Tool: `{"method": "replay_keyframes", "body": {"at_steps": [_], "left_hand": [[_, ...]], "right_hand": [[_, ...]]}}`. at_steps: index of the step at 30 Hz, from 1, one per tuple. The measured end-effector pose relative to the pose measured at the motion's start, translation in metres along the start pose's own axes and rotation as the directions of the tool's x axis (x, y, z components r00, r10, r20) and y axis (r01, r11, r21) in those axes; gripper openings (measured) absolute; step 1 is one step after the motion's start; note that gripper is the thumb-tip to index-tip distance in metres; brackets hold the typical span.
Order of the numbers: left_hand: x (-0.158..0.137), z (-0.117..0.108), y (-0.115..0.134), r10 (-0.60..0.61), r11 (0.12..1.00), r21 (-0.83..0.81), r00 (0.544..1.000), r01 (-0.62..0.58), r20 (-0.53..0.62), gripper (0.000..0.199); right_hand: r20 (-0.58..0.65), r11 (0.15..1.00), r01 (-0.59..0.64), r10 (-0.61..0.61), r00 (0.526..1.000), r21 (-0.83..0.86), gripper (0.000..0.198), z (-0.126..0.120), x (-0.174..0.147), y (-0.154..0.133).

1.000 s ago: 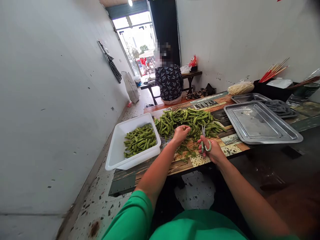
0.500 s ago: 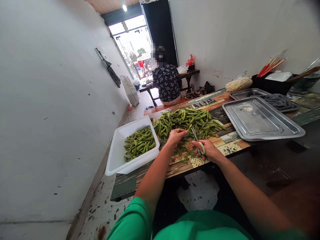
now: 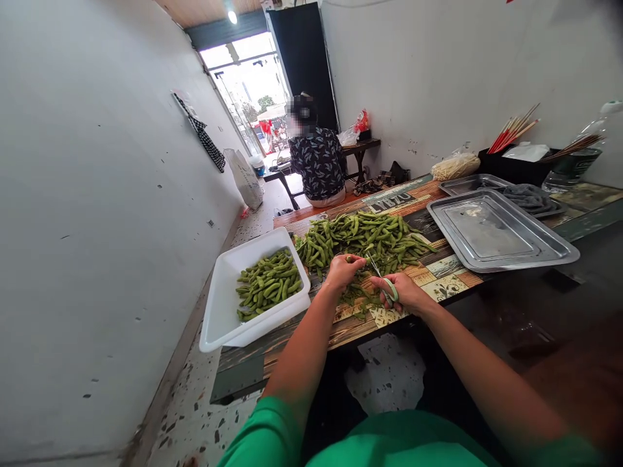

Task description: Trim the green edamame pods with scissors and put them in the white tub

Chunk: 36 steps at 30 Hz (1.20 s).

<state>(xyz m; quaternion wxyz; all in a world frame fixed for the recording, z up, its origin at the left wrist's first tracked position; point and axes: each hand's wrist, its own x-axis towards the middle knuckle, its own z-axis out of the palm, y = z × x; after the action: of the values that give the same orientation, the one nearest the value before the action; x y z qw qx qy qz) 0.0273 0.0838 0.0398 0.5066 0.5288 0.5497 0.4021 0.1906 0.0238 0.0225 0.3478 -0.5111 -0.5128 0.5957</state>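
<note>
My left hand [image 3: 343, 270] is closed in a pinch on an edamame pod, whose green end shows at the fingertips. My right hand [image 3: 399, 290] grips scissors [image 3: 390, 289] with pale green handles; the blades point up and left, close to the pod in my left hand. Behind both hands a heap of edamame pods [image 3: 363, 230] is spread over the patterned table [image 3: 350, 323]. Small green trimmings [image 3: 361, 305] lie below the hands. To the left, a white plastic tub [image 3: 223, 293] holds more pods [image 3: 269, 285].
At the right lie a metal tray [image 3: 501, 230], a second tray with dark cloth-like material [image 3: 529, 196], a bag of sticks [image 3: 455, 166], a black box [image 3: 516, 165] with skewers and a clear bottle [image 3: 574, 165]. A person [image 3: 317, 162] sits beyond the table, facing away.
The scissor blades have come slightly nearer my left fingertips. The whole view has shifted a little; both hands keep their grips.
</note>
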Motion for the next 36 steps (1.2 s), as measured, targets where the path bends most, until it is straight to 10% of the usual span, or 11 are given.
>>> {"method": "replay_keyframes", "body": {"at_steps": [9,28,36], "left_hand": [[-0.002,0.02,-0.002,-0.045,0.927,-0.371,0.999,0.046,0.011,0.034],[0.001,0.02,0.001,0.022,0.918,-0.39,0.99,-0.075,-0.139,0.032],[-0.002,0.01,0.0,-0.036,0.949,-0.304,0.989,0.078,0.143,0.023]], "right_hand": [[-0.093,0.998,0.013,-0.018,0.995,-0.056,0.045,0.005,0.0,0.002],[-0.099,0.999,-0.009,0.012,0.995,0.03,0.044,0.006,0.002,0.008],[-0.06,1.0,-0.021,0.022,0.998,0.015,0.045,0.002,0.004,0.008]]}}
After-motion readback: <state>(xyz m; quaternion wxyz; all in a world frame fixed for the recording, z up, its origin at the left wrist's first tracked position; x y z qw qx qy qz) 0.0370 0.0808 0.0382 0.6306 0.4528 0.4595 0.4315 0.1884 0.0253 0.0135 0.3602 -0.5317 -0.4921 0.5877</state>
